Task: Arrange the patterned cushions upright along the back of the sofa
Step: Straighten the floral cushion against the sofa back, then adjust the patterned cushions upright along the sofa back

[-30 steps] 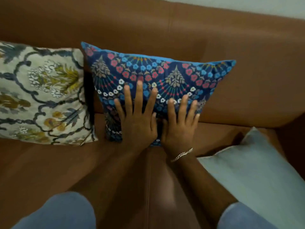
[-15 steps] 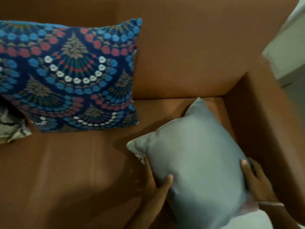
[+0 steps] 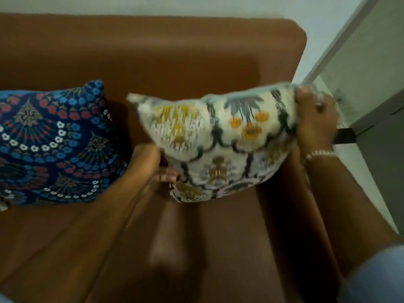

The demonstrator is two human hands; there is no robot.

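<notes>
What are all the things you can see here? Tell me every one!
Sofa: one, brown, fills most of the view.
Blue cushion: one, dark blue with red, blue and white flowers, upright against the sofa back on the left.
Cream cushion: one, cream with grey, yellow and orange flowers, held up over the seat, right of the blue one.
Wall: pale, behind the sofa.
Bracelet: one, silvery, on the right wrist.
Left hand: one, gripping the cream cushion's lower left edge.
Right hand: one, gripping its upper right corner.
Sleeve: light blue, bottom right corner.
</notes>
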